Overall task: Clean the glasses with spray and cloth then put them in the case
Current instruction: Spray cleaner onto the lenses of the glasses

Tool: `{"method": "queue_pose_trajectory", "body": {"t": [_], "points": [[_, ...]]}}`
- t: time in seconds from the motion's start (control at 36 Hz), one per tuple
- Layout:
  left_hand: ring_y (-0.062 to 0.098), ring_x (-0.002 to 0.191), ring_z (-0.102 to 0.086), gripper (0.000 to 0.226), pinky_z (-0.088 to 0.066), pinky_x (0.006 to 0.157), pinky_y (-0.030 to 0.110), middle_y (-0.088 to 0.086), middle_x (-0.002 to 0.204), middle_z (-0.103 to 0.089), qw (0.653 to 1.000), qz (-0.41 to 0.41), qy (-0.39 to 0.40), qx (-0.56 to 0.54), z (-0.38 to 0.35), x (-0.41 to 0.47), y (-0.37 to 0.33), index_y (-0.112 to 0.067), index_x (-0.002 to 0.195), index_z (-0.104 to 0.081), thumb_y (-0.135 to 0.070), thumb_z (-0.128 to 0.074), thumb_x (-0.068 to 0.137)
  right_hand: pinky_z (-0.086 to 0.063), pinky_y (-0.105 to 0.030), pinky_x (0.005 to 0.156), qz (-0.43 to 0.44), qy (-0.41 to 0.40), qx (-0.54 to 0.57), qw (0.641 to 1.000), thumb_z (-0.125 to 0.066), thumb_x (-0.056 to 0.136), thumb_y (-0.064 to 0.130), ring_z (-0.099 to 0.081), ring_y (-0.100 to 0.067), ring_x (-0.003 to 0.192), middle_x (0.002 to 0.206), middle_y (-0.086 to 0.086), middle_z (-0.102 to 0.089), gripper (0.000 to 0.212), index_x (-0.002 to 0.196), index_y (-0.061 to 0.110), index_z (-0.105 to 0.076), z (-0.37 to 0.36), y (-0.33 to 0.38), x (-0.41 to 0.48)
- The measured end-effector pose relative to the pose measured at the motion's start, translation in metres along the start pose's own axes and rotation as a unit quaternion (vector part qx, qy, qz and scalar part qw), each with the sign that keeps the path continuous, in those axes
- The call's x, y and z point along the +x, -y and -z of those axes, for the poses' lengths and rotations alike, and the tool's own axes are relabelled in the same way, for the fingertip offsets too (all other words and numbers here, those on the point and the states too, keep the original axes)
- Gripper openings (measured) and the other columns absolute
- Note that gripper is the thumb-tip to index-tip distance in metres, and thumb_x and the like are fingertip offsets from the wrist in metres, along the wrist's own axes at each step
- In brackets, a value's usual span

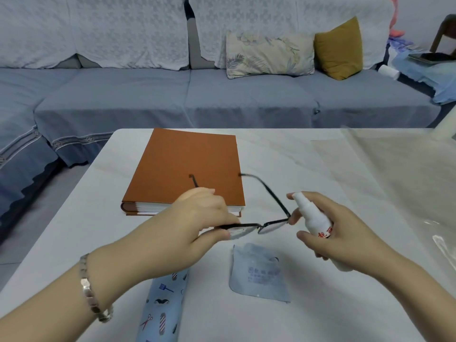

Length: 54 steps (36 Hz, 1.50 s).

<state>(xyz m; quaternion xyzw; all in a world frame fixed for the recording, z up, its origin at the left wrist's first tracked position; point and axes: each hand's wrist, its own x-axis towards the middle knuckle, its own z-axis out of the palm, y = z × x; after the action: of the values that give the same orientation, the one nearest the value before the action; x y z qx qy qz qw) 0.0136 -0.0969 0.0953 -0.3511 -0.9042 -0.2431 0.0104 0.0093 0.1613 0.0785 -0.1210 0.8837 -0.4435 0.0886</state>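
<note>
Pinching the black-framed glasses by one lens above the desk, the left hand faces the right hand, fingers wrapped around the white spray bottle; cloth and patterned case lie below.

Bare forearms, silver link bracelet on the left wrist.

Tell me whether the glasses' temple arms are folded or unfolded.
Unfolded. Both arms of the glasses stretch away from the lenses toward the book, as the left hand holds the frame.

Home living room: covered sofa, cushions, low table
</note>
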Motion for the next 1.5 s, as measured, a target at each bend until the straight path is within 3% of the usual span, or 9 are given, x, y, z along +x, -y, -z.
{"method": "queue_pose_trajectory", "body": {"t": [0.22, 0.42, 0.53, 0.75, 0.86, 0.97, 1.08, 1.19, 1.5], "points": [[-0.001, 0.098, -0.053, 0.032, -0.015, 0.114, 0.023, -0.010, 0.092, -0.061, 0.999, -0.010, -0.039, -0.004, -0.014, -0.009, 0.012, -0.026, 0.105, -0.064, -0.039, -0.038, 0.091, -0.039, -0.007, 0.046, 0.025, -0.025, -0.029, 0.999, -0.060, 0.080, 0.002, -0.064, -0.009, 0.063, 0.095, 0.011, -0.063, 0.046, 0.103, 0.041, -0.051, -0.012, -0.006, 0.003], [-0.011, 0.129, -0.022, 0.019, -0.016, 0.103, 0.004, -0.023, 0.137, -0.030, 0.975, 0.115, -0.144, -0.122, -0.025, -0.005, 0.010, -0.043, 0.098, -0.066, -0.039, -0.050, 0.087, -0.040, -0.006, 0.059, 0.069, -0.077, -0.035, 0.994, -0.062, 0.078, 0.000, -0.062, -0.003, 0.073, 0.084, 0.013, -0.067, 0.052, 0.095, 0.048, -0.049, -0.013, -0.011, -0.003], [-0.025, 0.105, -0.046, 0.029, -0.035, 0.090, 0.001, -0.014, 0.134, -0.047, 0.911, 0.221, -0.163, -0.307, -0.027, 0.002, 0.001, -0.039, 0.088, -0.070, -0.013, -0.057, 0.085, -0.043, -0.009, 0.062, 0.091, -0.088, -0.052, 0.991, -0.064, 0.077, 0.002, -0.063, -0.008, 0.077, 0.084, 0.017, -0.067, 0.062, 0.093, 0.059, -0.046, -0.013, -0.014, -0.006], [0.017, 0.096, -0.068, 0.056, -0.051, 0.089, 0.029, 0.010, 0.096, -0.074, 0.717, 0.368, -0.240, -0.541, -0.031, 0.019, -0.005, -0.018, 0.128, -0.044, -0.013, -0.067, 0.077, -0.047, -0.020, 0.066, 0.126, -0.112, -0.089, 0.982, -0.059, 0.075, 0.018, -0.062, -0.013, 0.080, 0.097, 0.017, -0.062, 0.051, 0.094, 0.062, -0.042, -0.018, -0.015, -0.007], [0.016, 0.082, -0.065, 0.013, -0.049, 0.089, 0.032, 0.011, 0.085, -0.069, 0.642, 0.411, -0.237, -0.603, -0.034, 0.025, -0.002, -0.001, 0.096, -0.062, -0.005, -0.058, 0.084, -0.047, -0.026, 0.068, 0.125, -0.110, -0.108, 0.980, -0.054, 0.074, 0.019, -0.061, -0.016, 0.081, 0.103, 0.016, -0.056, 0.040, 0.096, 0.050, -0.041, -0.023, -0.013, -0.008], [0.013, 0.080, -0.066, 0.013, -0.053, 0.080, 0.023, 0.007, 0.081, -0.070, 0.667, 0.395, -0.259, -0.576, -0.037, 0.027, 0.002, -0.004, 0.096, -0.064, -0.008, -0.057, 0.086, -0.046, -0.016, 0.069, 0.113, -0.088, -0.088, 0.986, -0.057, 0.075, 0.018, -0.061, -0.007, 0.084, 0.102, 0.024, -0.056, 0.049, 0.097, 0.059, -0.041, -0.023, -0.008, -0.009], [0.002, 0.075, -0.069, 0.014, -0.053, 0.073, 0.012, -0.008, 0.076, -0.076, 0.783, 0.311, -0.326, -0.429, -0.037, 0.021, -0.003, -0.021, 0.087, -0.068, -0.010, -0.062, 0.082, -0.048, -0.015, 0.058, 0.079, -0.074, -0.008, 0.994, -0.075, 0.072, 0.016, -0.066, -0.016, 0.067, 0.104, 0.022, -0.058, 0.079, 0.106, 0.074, -0.033, -0.015, 0.000, -0.014], [-0.001, 0.083, -0.067, 0.019, -0.051, 0.077, 0.013, -0.028, 0.091, -0.068, 0.848, 0.235, -0.381, -0.285, -0.040, 0.013, -0.010, -0.033, 0.084, -0.069, -0.015, -0.064, 0.080, -0.050, -0.023, 0.048, 0.032, -0.069, 0.052, 0.996, -0.070, 0.075, 0.015, -0.064, -0.015, 0.054, 0.092, 0.015, -0.063, 0.068, 0.101, 0.071, -0.041, -0.012, 0.010, -0.020], [0.004, 0.086, -0.069, 0.022, -0.051, 0.079, 0.016, -0.036, 0.081, -0.068, 0.824, 0.173, -0.480, -0.248, -0.050, 0.018, -0.010, -0.040, 0.091, -0.066, -0.025, -0.065, 0.076, -0.055, -0.047, 0.059, -0.073, -0.057, -0.011, 0.996, -0.052, 0.081, 0.016, -0.054, -0.023, 0.050, 0.073, -0.013, -0.062, 0.061, 0.102, 0.070, -0.035, -0.038, 0.019, -0.017]]}}
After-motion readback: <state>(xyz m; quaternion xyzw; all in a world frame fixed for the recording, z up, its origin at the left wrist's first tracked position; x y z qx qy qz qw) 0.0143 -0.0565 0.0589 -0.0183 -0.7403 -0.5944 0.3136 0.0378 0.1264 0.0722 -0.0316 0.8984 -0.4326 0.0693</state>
